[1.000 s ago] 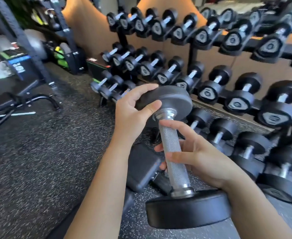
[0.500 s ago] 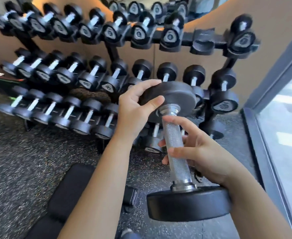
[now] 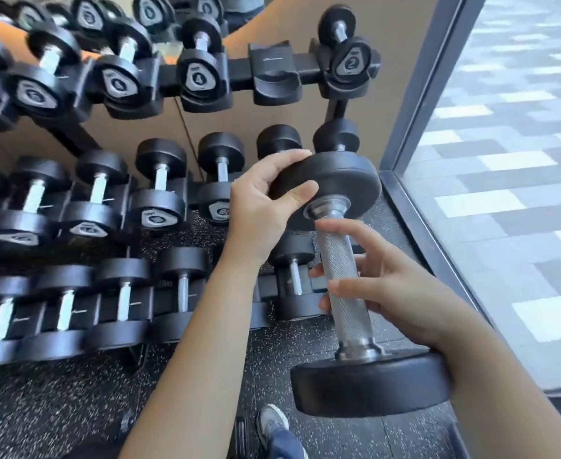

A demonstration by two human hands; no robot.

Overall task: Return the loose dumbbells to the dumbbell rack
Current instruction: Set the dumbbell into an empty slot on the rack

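Observation:
I hold a black dumbbell [image 3: 340,270] with a knurled steel handle, tilted with one head far and one head near me. My left hand [image 3: 262,207] clasps the far head from the left. My right hand [image 3: 385,286] wraps loosely round the handle from the right, fingers partly spread. The dumbbell hangs in front of the right end of the three-tier dumbbell rack [image 3: 239,69]. On the top tier an empty cradle [image 3: 272,74] sits between a dumbbell marked 4 [image 3: 199,77] and one marked 2 [image 3: 350,61].
Several black dumbbells fill the rack's middle and lower tiers on the left. A dark window frame [image 3: 415,104] and glass stand close on the right. The speckled rubber floor [image 3: 73,402] lies below. My shoe [image 3: 272,422] shows at the bottom.
The view has swung right along the rack to its right end by the window. Both hands keep the same hold on the dumbbell, now closer to the rack.

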